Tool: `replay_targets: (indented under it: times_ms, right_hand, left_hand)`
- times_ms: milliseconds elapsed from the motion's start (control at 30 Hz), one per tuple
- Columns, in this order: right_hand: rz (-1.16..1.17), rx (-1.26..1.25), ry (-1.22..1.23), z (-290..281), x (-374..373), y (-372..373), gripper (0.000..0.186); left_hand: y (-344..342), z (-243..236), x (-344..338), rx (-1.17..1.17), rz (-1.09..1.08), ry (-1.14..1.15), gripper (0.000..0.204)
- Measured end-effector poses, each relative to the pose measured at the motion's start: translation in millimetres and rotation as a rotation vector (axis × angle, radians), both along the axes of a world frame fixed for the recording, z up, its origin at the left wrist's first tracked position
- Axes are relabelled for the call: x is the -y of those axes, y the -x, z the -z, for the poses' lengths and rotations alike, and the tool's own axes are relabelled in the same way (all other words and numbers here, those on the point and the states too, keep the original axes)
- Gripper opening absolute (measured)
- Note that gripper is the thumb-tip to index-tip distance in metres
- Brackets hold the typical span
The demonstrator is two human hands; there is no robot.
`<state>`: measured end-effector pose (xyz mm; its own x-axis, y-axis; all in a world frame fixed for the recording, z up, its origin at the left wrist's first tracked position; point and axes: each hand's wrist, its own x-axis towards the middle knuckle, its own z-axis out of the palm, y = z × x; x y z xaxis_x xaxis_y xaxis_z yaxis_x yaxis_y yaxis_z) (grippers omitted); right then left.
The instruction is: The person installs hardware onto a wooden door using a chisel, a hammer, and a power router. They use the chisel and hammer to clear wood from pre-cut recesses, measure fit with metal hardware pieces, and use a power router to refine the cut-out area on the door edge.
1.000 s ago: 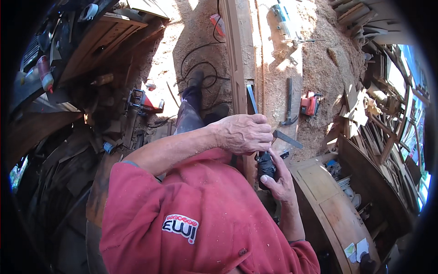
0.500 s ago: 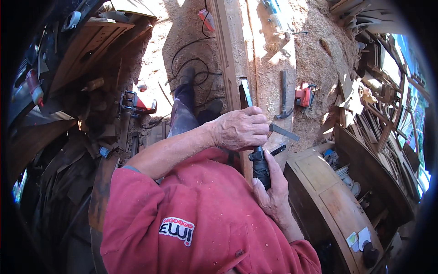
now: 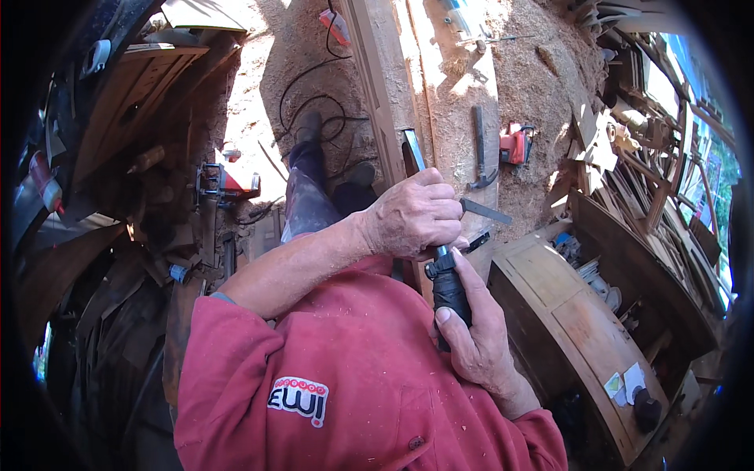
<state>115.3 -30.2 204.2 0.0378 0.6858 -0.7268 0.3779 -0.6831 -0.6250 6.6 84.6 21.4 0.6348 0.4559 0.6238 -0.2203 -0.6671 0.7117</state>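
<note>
A chisel (image 3: 414, 149) with a bright blade and a black, tape-wrapped handle (image 3: 450, 294) slants across the wooden beam (image 3: 377, 78). My left hand (image 3: 412, 216) is closed round its shank, just above the handle. Lower down, my right hand (image 3: 475, 334) grips the handle, with thumb and forefinger along it. The blade's tip meets a dark slot (image 3: 409, 163) cut in the beam; how deep it sits I cannot tell. Beside my left hand lies a try square (image 3: 485, 211), its thin blade pointing right. A claw hammer (image 3: 481, 149) rests on the board to the right of the chisel.
A red power tool (image 3: 515, 145) sits right of the hammer, and another red-and-grey one (image 3: 228, 182) is on the left. A black cable (image 3: 314, 98) coils on the sawdust-covered floor near my foot. A wooden cabinet (image 3: 577, 322) stands at the right, with scrap wood (image 3: 667, 188) piled behind.
The view has shifted slightly, so the surroundings sit a little further left. Both hands keep their grip on the chisel, and its blade leans a bit more to the left.
</note>
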Motion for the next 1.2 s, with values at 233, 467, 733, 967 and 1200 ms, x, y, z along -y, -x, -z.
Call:
replay_targets:
  times_ms: [233,467,733,967,1200]
  right_hand:
    - [-0.137,0.084,-0.188,6,-5,0,0.064]
    - [-0.247,0.23,-0.33,13,4,6,0.067]
    - [-0.272,0.36,-0.304,25,20,16,0.071]
    - [-0.068,0.183,-0.362,26,30,1,0.066]
    - [0.546,0.006,-0.159,25,43,-6,0.061]
  left_hand:
    - [-2,1,5,0.044,-0.088,0.047,0.044]
    - [-4,8,12,0.008,-0.119,0.004,0.041]
    - [0,12,18,-0.003,-0.16,-0.022,0.04]
    - [31,-7,-9,-0.087,-0.184,-0.032,0.049]
    - [43,12,-63,-0.494,-0.426,-0.104,0.036]
